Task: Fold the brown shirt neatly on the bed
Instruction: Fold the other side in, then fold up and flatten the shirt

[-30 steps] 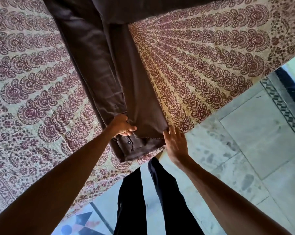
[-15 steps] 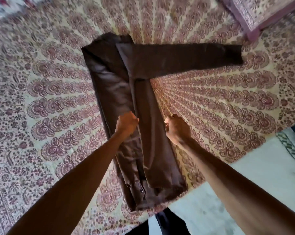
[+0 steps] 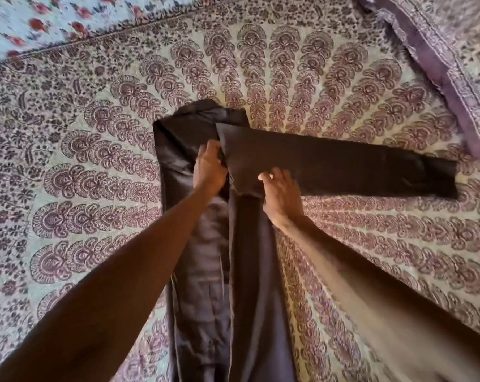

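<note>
While arms (image 3: 123, 271) extend, left hand (image 3: 210, 168) grips brown shirt (image 3: 343, 166), right hand (image 3: 281, 195) pressing flat.

Bare bedspread (image 3: 95, 188) left of shirt (image 3: 197, 271), pillow (image 3: 440, 64) far right

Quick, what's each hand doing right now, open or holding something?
Left hand: grips the brown shirt at its folded edge.
Right hand: open, fingers resting flat on the shirt.
</note>
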`<state>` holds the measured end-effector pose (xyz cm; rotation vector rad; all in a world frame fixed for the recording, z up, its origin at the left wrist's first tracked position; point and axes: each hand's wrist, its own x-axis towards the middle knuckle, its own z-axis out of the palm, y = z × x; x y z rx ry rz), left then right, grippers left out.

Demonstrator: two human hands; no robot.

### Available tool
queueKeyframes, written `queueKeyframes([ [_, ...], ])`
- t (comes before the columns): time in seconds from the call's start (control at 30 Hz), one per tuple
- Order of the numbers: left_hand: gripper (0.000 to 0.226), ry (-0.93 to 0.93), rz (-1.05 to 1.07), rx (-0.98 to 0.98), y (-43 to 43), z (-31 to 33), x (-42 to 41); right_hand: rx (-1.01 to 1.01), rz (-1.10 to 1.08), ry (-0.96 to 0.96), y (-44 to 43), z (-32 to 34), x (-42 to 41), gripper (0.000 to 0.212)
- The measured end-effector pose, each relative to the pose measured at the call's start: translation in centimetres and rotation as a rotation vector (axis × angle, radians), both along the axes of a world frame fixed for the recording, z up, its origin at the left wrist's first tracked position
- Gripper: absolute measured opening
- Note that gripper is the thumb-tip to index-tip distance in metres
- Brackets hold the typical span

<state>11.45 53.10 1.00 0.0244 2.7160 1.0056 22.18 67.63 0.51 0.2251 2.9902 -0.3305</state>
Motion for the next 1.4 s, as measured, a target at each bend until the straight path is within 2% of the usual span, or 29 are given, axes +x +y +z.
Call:
queueKeyframes([
  [0.07, 0.05, 0.11, -0.178, -0.139, 0.5, 0.0, -3.3, -0.003, 0.055, -0.004, 0.7, -0.5, -2.1, 0.057],
  [0.17, 0.055, 0.071, -0.394, -0.465, 1.6, -0.5, -7.9, -0.066, 0.151, -0.049, 1.4, -0.9, -3.8, 0.052],
  [0.27, 0.041, -0.035, -0.427, -0.527, 2.4, -0.8, -10.6, -0.149, 0.176, -0.082, 1.7, -1.3, -4.6, 0.05],
  [0.4, 0.036, 0.011, -0.362, -0.606, 2.6, -0.1, -12.3, -0.188, 0.179, -0.053, 1.9, -2.0, -6.1, 0.052],
  [0.57, 0.016, 0.094, -0.248, -0.373, 2.0, 0.3, -13.7, -0.154, 0.056, 0.128, 2.4, -2.3, -9.2, 0.052],
  [0.73, 0.024, -0.029, -0.124, -0.379, 1.6, -0.4, -14.1, -0.041, -0.009, 0.031, 3.3, -3.4, -11.6, 0.064],
  [0.9, 0.028, -0.041, 0.015, -0.214, 1.6, -0.3, -12.1, -0.05, -0.002, -0.057, 4.9, -3.5, -12.9, 0.069],
  [1.0, 0.047, 0.025, 0.074, -0.167, 2.3, -0.3, -7.2, -0.011, 0.018, -0.055, 6.1, -2.9, -12.5, 0.062],
  [1.07, 0.043, 0.026, 0.08, -0.11, 2.6, -1.0, -3.2, 0.026, 0.002, -0.06, 7.2, -2.7, -12.0, 0.059],
  [1.17, 0.036, 0.006, 0.076, -0.062, 2.3, -2.1, 2.3, 0.011, -0.132, 0.027, 7.8, -1.8, -9.9, 0.057],
  [1.27, 0.04, 0.024, 0.086, -0.079, 1.7, -2.5, 6.3, -0.09, -0.18, 0.129, 6.0, -1.0, -5.0, 0.037],
  [1.33, 0.041, 0.046, 0.113, -0.1, 1.1, -2.4, 8.1, -0.194, -0.155, 0.109, 3.8, -1.0, -0.3, 0.022],
  [1.4, 0.042, 0.074, 0.1, -0.147, 0.5, -2.3, 9.6, -0.255, -0.131, 0.048, 1.6, -1.4, 4.2, 0.016],
])
